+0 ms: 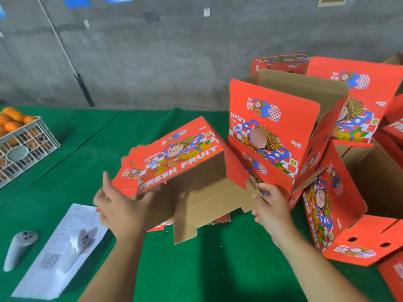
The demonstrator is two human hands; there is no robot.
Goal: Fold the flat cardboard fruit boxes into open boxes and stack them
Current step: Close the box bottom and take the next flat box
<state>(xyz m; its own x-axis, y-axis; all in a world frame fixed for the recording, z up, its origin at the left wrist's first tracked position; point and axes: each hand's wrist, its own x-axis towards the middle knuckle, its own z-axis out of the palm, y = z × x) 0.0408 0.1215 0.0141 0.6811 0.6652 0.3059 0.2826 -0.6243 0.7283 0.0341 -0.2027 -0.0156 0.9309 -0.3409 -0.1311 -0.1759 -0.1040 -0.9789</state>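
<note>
Cardboard in red and brown fills the middle of our view: we hold one half-opened fruit box (181, 171) above the green table (218, 269), with its printed side up and its brown inside turned toward us. Our left hand (122, 208) grips the box at its left edge, at about 9 o'clock from the box centre; the thumb stands up free and the fingers go behind the cardboard, so we cannot tell how far they curl. Our right hand (270, 205) holds the right end, at about 3 o'clock, with the fingers bent round a brown flap. One loose flap (185, 232) hangs down at 6 o'clock (it does not touch the table, as far as we see).

At 2 o'clock from the held box stands a pile of folded boxes (283, 131), open at the top, and touching it at 4 o'clock one open box (340, 205) lies on its side. At 10 o'clock, well apart, a grey crate (24, 147) holds oranges (12, 119). At 8 o'clock lie a white paper sheet (58, 253) and a grey controller (18, 247) just beside it.
</note>
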